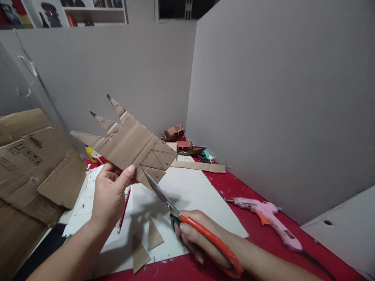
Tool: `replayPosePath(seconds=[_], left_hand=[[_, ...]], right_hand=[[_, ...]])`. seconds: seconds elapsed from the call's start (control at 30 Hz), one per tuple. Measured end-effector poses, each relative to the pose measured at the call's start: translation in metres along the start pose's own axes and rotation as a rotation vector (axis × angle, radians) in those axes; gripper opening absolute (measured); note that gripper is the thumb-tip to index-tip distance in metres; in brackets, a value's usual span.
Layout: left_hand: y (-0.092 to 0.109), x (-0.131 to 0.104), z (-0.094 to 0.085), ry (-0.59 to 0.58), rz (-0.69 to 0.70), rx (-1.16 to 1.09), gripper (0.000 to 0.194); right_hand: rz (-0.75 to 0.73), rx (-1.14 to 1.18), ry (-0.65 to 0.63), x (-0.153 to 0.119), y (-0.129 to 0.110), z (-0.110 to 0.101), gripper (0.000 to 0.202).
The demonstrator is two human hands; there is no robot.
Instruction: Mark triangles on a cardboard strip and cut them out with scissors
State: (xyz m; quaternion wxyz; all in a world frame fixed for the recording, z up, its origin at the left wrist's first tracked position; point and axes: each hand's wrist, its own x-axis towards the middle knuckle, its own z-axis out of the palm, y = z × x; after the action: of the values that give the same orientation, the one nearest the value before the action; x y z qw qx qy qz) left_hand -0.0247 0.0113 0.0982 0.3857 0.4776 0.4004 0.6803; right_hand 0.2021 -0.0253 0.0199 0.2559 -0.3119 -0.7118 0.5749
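Observation:
My left hand (113, 189) pinches the lower edge of a piece of cardboard (129, 142), thumb on the front. Pointed strips stick out at its upper left, and pencil-drawn triangles mark its right end. In my right hand (205, 234) is a pair of scissors (161, 195) with orange handles. The blades reach up to the cardboard's lower right part, by a drawn line near my left thumb. Two cut cardboard triangles (154, 234) lie on the white sheet (187, 203) below. A red pencil (124, 210) rests beside my left wrist.
A pink glue gun (266, 212) lies on the red table cover (234, 193) at right. Large cardboard boxes (38, 168) stand at left. Two brown model boats (190, 148) and a cardboard strip (202, 167) are at the back. A grey wall (263, 97) bounds the right side.

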Motion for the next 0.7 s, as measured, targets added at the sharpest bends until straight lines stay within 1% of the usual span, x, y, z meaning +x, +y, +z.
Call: replayPosePath(seconds=[0.13,0.33,0.57,0.7], left_hand=[[0.002,-0.006,0.002,0.015,-0.037,-0.01,0.027],[0.007,-0.008,0.007,-0.059,-0.166,-0.068,0.032],[0.009,-0.013,0.009,-0.073,-0.182,-0.079,0.035],[0.009,-0.014,0.01,-0.076,-0.178,-0.054,0.035]], right_hand=[[-0.024,-0.065,0.031,0.0,-0.004,0.001,0.062],[-0.089,-0.053,0.081,0.0,-0.004,0.0,0.06],[-0.062,0.004,0.119,-0.001,0.004,0.004,0.058],[-0.098,-0.056,0.115,-0.001,0.004,0.002,0.057]])
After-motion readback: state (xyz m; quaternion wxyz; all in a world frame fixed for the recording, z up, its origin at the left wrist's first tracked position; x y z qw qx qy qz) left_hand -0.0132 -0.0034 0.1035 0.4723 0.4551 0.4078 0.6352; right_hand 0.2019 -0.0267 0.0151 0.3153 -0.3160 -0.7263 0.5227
